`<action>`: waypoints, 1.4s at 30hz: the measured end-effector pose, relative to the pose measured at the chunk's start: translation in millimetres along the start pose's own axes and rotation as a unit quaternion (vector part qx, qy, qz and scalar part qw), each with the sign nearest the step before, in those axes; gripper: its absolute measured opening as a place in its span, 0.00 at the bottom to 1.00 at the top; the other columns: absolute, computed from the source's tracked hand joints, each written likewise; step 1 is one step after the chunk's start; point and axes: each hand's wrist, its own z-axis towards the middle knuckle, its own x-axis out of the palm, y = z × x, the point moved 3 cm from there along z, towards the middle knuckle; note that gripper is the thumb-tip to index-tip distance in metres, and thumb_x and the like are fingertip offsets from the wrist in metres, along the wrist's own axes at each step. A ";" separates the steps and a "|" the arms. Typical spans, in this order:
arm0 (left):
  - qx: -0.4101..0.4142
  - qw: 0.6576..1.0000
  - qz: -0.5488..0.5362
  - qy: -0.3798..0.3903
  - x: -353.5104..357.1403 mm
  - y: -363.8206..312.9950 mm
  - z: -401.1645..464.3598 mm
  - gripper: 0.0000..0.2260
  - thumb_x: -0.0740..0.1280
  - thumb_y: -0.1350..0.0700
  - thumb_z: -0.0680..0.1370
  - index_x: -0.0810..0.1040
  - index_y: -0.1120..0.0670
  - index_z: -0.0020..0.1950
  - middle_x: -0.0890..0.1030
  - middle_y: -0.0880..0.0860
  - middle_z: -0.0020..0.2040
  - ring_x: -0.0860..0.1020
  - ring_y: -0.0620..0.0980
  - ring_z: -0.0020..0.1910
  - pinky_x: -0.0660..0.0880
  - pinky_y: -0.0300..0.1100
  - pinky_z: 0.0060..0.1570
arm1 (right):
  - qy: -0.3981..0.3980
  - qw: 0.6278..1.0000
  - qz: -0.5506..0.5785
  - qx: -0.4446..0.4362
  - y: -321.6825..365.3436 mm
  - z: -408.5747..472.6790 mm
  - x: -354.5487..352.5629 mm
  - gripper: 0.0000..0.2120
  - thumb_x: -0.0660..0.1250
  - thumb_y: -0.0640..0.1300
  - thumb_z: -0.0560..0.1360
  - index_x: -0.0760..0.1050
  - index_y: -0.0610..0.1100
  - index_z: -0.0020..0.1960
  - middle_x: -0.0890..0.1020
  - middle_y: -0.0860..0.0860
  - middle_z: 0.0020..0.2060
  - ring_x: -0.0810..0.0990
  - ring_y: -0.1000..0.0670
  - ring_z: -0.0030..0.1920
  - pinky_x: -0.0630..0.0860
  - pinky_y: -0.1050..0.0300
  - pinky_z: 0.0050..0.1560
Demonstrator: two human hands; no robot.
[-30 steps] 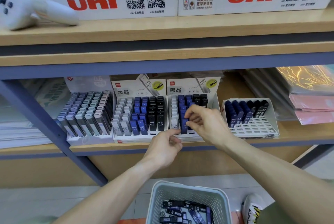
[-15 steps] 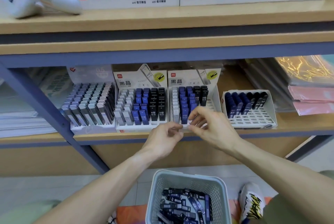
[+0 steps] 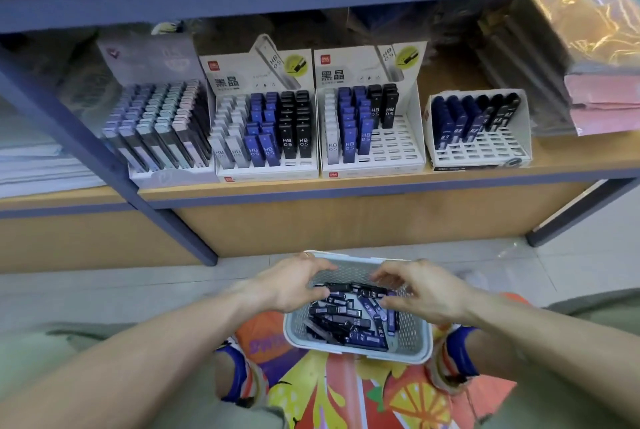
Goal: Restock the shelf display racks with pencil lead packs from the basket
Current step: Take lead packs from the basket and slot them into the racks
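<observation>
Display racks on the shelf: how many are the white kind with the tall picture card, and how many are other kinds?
White racks with tall picture card: 2
Pastel-pack rack: 1
Low rack of dark packs: 1
Total: 4

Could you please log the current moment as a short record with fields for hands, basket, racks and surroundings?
left hand: left hand above the basket, fingers curled, holding nothing visible
right hand: right hand above the basket, fingers spread over the packs
basket: grey plastic basket below the shelf, with loose pencil lead packs inside
fullest rack: pastel lead rack, leftmost
second rack: HB 0.5 rack, front row partly empty
third rack: half-empty HB 0.5 rack
fourth rack: small white rack, mostly empty slots
surroundings: wrapped pink folders at right
</observation>
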 end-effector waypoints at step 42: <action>-0.033 0.979 0.116 0.164 177.2 53.3 118.3 0.33 0.58 0.73 0.79 0.59 0.52 0.82 0.68 0.62 0.75 0.69 0.61 0.74 0.67 0.53 0.74 | 0.196 0.937 0.120 0.264 -99.5 102.0 192.0 0.27 0.75 0.49 0.76 0.72 0.46 0.71 0.78 0.46 0.65 0.78 0.45 0.63 0.75 0.56 0.62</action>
